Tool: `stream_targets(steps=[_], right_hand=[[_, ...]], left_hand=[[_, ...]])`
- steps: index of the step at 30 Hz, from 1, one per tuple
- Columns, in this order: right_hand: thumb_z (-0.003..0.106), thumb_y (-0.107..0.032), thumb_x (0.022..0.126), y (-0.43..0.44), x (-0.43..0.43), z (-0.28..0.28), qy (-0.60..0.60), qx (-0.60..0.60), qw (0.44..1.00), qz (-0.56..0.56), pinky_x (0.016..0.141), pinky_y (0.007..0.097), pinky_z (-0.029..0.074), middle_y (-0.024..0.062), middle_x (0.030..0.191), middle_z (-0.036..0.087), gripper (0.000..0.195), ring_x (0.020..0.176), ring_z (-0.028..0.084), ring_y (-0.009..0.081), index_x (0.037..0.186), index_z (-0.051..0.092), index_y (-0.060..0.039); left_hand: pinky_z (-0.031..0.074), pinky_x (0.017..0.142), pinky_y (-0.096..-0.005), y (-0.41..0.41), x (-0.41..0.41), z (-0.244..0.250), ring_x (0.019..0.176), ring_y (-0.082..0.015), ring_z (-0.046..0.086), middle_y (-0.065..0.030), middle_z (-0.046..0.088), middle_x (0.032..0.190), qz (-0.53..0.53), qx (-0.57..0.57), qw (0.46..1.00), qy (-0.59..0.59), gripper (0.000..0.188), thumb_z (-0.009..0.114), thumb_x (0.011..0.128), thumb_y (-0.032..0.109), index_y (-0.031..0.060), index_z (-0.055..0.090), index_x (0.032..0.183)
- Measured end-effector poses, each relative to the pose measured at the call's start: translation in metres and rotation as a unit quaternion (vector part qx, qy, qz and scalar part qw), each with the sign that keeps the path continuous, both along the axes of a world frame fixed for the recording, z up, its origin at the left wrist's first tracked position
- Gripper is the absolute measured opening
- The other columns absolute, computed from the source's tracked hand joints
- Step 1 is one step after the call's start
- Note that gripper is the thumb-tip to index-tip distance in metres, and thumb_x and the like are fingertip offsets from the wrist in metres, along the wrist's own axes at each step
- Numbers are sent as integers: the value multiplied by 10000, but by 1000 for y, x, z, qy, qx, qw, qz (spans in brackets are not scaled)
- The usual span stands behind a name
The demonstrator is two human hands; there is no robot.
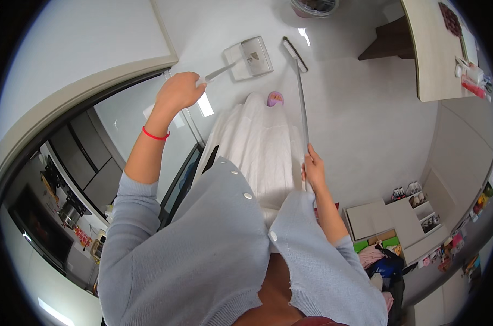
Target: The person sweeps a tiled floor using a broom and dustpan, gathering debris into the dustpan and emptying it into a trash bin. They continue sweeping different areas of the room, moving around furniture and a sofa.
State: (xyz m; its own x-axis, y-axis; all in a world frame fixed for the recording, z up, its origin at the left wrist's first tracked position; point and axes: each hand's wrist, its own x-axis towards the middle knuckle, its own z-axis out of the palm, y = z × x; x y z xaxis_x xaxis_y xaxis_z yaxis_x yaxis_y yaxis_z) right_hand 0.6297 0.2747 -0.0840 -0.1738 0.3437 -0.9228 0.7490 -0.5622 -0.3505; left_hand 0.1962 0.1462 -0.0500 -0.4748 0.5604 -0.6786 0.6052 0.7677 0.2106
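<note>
My right hand [315, 169] is closed around the grey handle of a broom [302, 102], whose narrow bristled head rests on the pale floor ahead of me. My left hand [182, 93] is wrapped around the upper end of the handle of a long-handled dustpan [256, 57]. The pan lies on the floor to the left of the broom head, with a small dark patch of debris or a mark visible in it. A pink slipper on one foot [275, 99] shows below the pan, at the hem of my white skirt.
A round bin [315, 7] stands at the top. A wooden table [430, 61] with items on it is at the upper right. Shoe shelves [424, 210] and a heap of clothes [383, 265] are at the lower right. A sliding door frame [108, 91] runs along the left.
</note>
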Motion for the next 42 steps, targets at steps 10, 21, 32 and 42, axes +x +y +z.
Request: stream_targets(steps=[10,21,32,42], right_hand=[[441,-154,986,-35,32,44,24,13,991,134,427,304,439,34,559,505,443,406,459,118,1427,468,-127],[444,-189,939,152,-246,-153,89,197,864,454,633,427,539,199,728,652,463,606,662,327,1392,456,-95],[519,-134,914,122,110,-114,6,220,771,598,680,483,512,229,823,653,506,717,626,400,1414,462,-186],[428,-171,1010,148,76,-5,4,50,955,293,363,245,406,30,650,496,441,414,439,80,1448,433,-124]], left_hand=[[501,737,-392,-43,4,13,752,-304,667,-123,700,724,41,19,998,-54,360,543,878,275,-19,661,1047],[430,573,-280,-129,74,57,599,-114,549,-58,675,741,310,10,943,-120,398,575,907,272,23,632,1213],[351,533,-250,-167,181,77,572,-68,431,-11,624,679,447,27,887,-112,409,580,917,269,34,616,1249],[430,604,-277,-182,254,57,607,-115,571,-49,657,686,434,40,890,-135,369,578,898,277,26,642,1160]])
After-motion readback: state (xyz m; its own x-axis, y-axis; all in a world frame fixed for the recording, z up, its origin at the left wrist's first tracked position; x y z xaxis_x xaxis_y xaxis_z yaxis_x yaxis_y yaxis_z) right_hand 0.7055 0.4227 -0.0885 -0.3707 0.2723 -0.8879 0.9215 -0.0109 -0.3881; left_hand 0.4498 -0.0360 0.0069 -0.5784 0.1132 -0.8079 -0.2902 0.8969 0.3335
